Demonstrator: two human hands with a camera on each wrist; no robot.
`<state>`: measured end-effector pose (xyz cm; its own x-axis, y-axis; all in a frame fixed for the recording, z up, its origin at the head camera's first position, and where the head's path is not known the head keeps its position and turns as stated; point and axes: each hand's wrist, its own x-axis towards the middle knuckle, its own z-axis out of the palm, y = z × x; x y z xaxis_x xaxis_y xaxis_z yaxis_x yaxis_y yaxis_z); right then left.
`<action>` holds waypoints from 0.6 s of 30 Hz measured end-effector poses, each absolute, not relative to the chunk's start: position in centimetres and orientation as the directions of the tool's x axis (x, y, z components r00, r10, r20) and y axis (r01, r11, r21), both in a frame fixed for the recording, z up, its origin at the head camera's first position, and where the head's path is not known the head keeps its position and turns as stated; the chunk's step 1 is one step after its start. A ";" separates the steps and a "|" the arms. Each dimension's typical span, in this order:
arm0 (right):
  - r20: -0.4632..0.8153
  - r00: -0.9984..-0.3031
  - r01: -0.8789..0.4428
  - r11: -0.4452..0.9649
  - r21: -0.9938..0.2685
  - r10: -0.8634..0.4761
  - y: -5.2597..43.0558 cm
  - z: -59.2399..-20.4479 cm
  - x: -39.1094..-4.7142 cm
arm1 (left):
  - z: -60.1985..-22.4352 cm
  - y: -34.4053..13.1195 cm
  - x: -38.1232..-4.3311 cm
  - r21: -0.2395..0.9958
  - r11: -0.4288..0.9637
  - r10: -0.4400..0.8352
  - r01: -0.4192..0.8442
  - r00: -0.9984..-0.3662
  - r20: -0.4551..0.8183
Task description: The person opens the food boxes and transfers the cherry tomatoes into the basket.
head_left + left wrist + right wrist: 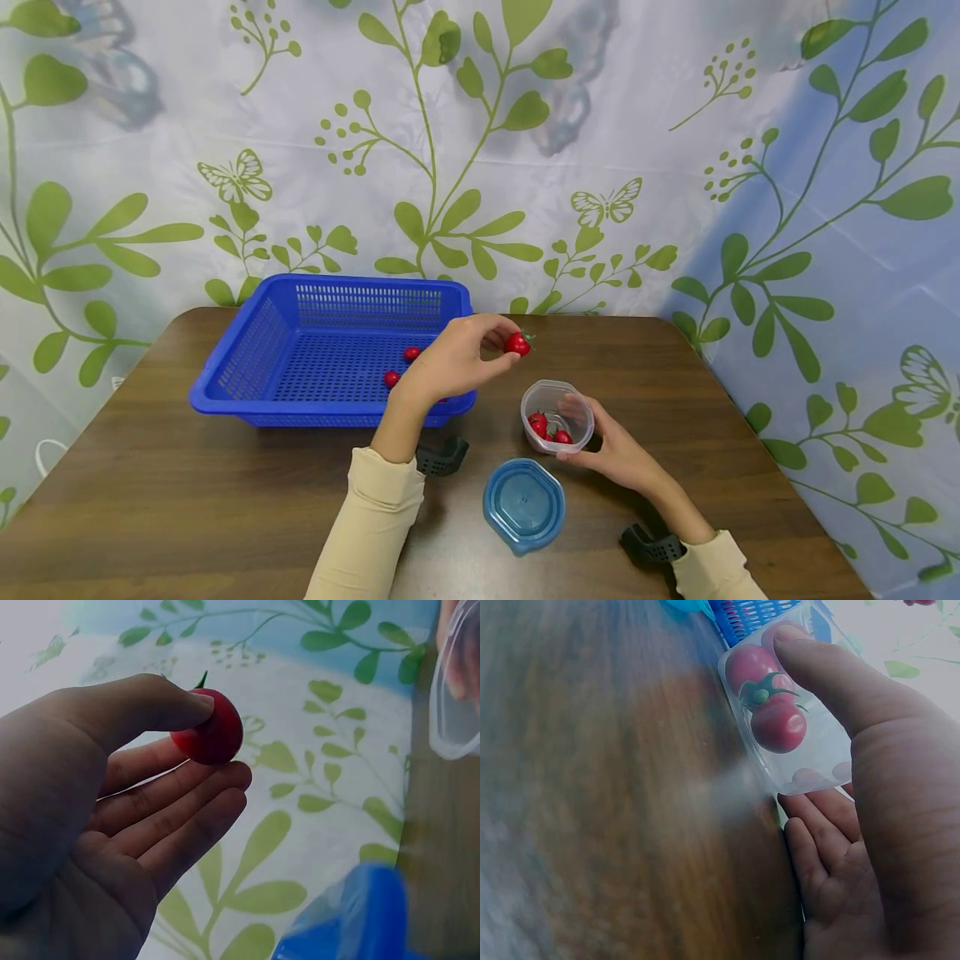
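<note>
My left hand [459,354] pinches a red cherry tomato [517,343] between thumb and fingers, held up past the basket's right side. Its green stem points away from the palm. In the left wrist view the thumb presses on the tomato [214,735] from one side, with fingertips behind it. My right hand [611,446] grips a clear plastic container [557,390] at its right side, thumb near the front and fingers behind. Several cherry tomatoes [538,425] lie inside it, some with green stems, also seen through its wall in the right wrist view.
A blue plastic basket [315,408] with a few cherry tomatoes [392,379] stands at the back left, partly covered by my left arm. The blue lid [523,502] lies in front of the container on the wooden table [225,500]. A leaf-patterned cloth [480,167] hangs behind.
</note>
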<state>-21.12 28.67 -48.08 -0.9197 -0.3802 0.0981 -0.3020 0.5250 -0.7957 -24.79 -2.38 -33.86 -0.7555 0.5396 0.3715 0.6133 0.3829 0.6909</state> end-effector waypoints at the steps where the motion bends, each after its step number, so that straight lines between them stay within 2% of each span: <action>1: 0.100 -0.919 -0.304 0.527 -0.794 -0.381 28.7 -48.1 -21.1 | -33.8 -2.7 -24.8 0.692 0.385 0.535 0.611 -0.759 0.372; 18: 0.108 -0.917 -0.318 0.541 -0.779 -0.383 28.7 -48.1 -21.1 | -33.9 -8.6 -25.4 0.772 0.404 0.347 0.491 -0.863 0.368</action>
